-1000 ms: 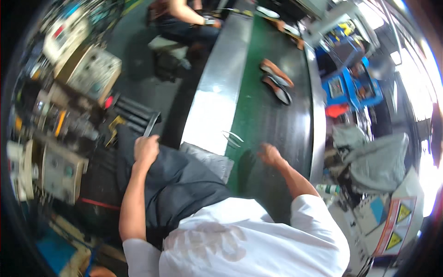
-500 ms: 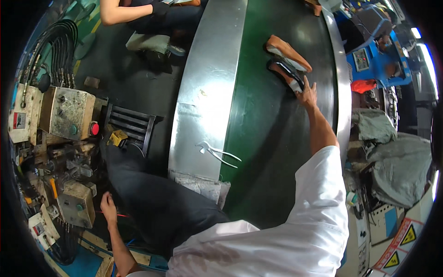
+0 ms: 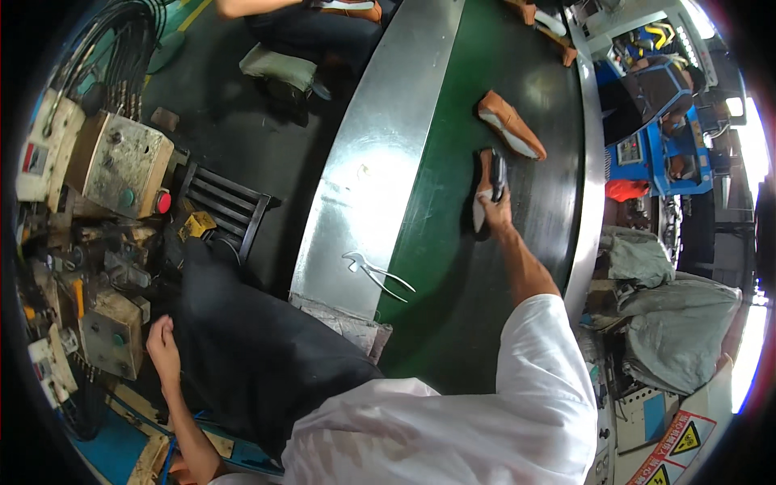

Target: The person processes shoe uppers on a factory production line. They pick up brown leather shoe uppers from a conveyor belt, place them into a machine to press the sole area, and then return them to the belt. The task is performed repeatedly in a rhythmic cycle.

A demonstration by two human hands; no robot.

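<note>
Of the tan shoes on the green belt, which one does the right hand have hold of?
The nearer shoe, the one under the right hand. The other tan shoe lies farther up the green belt, untouched, its pale sole showing.

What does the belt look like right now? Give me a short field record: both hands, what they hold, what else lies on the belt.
right hand: stretched out over the green belt, gripping a tan shoe
left hand: down beside the dark trouser leg, near the grey machine box; holds nothing visible
second shoe: tan, lying on the belt beyond the held one, apart from it
pincers: metal, lying on the steel edge strip
</note>
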